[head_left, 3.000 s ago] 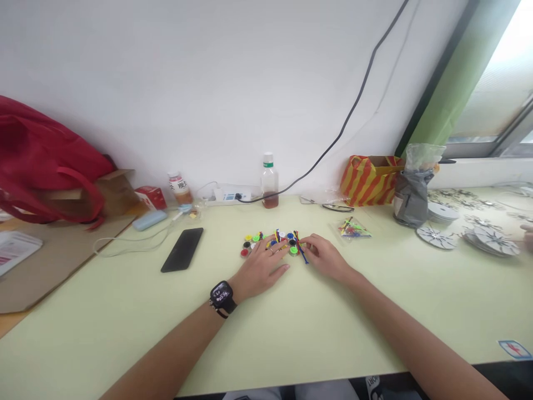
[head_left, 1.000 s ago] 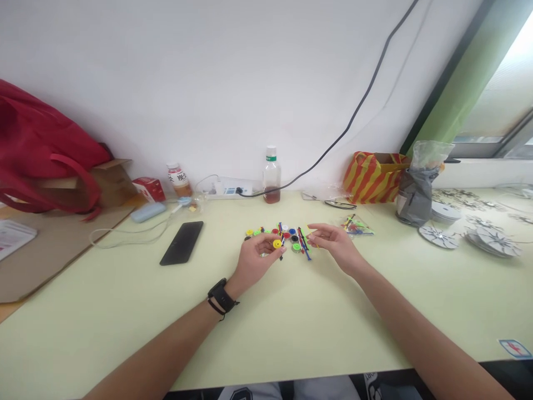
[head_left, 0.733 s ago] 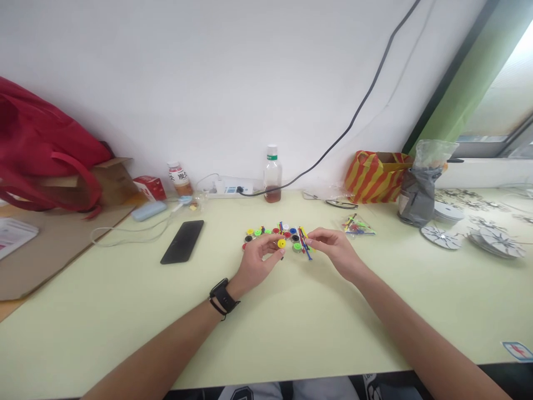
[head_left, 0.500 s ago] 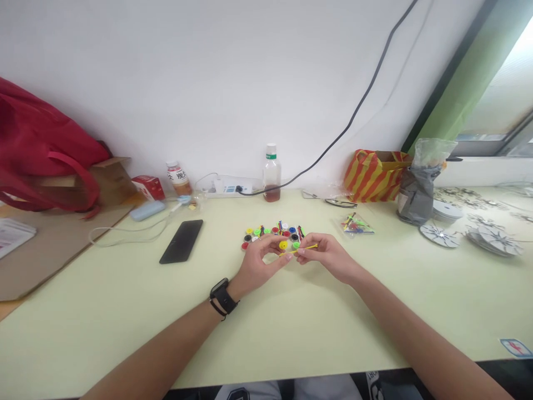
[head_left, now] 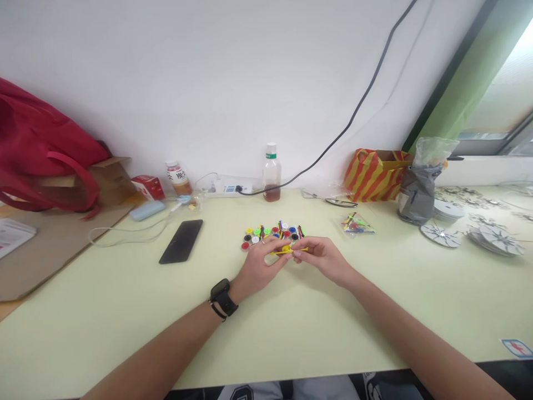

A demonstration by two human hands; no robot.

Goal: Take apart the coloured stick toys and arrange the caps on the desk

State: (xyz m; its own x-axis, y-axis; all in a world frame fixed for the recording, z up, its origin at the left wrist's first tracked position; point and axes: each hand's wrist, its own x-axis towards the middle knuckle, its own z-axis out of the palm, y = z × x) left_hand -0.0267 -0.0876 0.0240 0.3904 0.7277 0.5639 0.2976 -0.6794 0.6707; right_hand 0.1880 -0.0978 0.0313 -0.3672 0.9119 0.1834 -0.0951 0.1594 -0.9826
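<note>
Just in front of a group of small coloured round pieces (head_left: 255,239), my two hands meet over the table. My left hand (head_left: 263,260) pinches a thin yellow stick (head_left: 303,249) near its left end. A small round yellow piece (head_left: 286,249) shows between the hands, against the stick; whether they are joined I cannot tell. The fingers of my right hand (head_left: 325,258) close on the stick's right part. Bundles of thin coloured sticks (head_left: 280,226) lie among the round pieces, partly hidden behind my fingers.
A black phone (head_left: 181,241) lies to the left. Further back stand a bottle of brown drink (head_left: 272,178) and a power strip (head_left: 233,186). On the right are a clear bag of coloured parts (head_left: 357,224), a striped bag (head_left: 372,175) and grey discs (head_left: 440,235).
My right hand has shifted slightly left, and the yellow stick has slid left with it. The round yellow piece, which was above the stick, is now level with it.
</note>
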